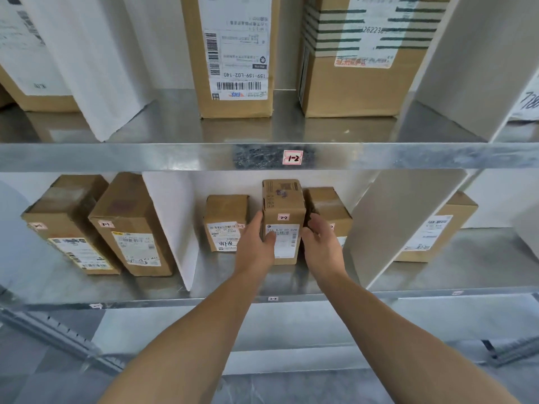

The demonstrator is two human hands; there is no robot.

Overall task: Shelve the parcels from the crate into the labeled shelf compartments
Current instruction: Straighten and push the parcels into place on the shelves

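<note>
**A:** How far along is the shelving?

**B:** Well on, I judge. The middle parcel (pixel 284 211), marked 2-2, stands upright on the lower shelf (pixel 291 282), straight behind the shelf-edge tag (pixel 272 298) with the same number. So it is in the right compartment. The left hand (pixel 255 246) grasps it, thumb on the front label and fingers down its left side. The right hand (pixel 320 243) is cupped at its right side. Its fingertips sit in shadow, so I cannot tell whether it holds the parcel or is just off it.

**A:** And what is left?

**B:** For this parcel, letting go and perhaps squaring it up. The crate is out of view, so the number waiting is unknown. Other boxes are shelved already: one on either side of the middle parcel, more beyond the dividers, and tall ones on the tier above.

**A:** Any room to move?

**B:** Little sideways. The right neighbour (pixel 329 205) stands just beside the parcel, maybe touching. The left neighbour (pixel 226 223) is near, and the left fingers fill that gap. The upper beam (pixel 175 157) runs above and in front of the parcel, with clear headroom under it. In front there is bare shelf to the lip, so the hands' easiest way out is straight back.
</note>
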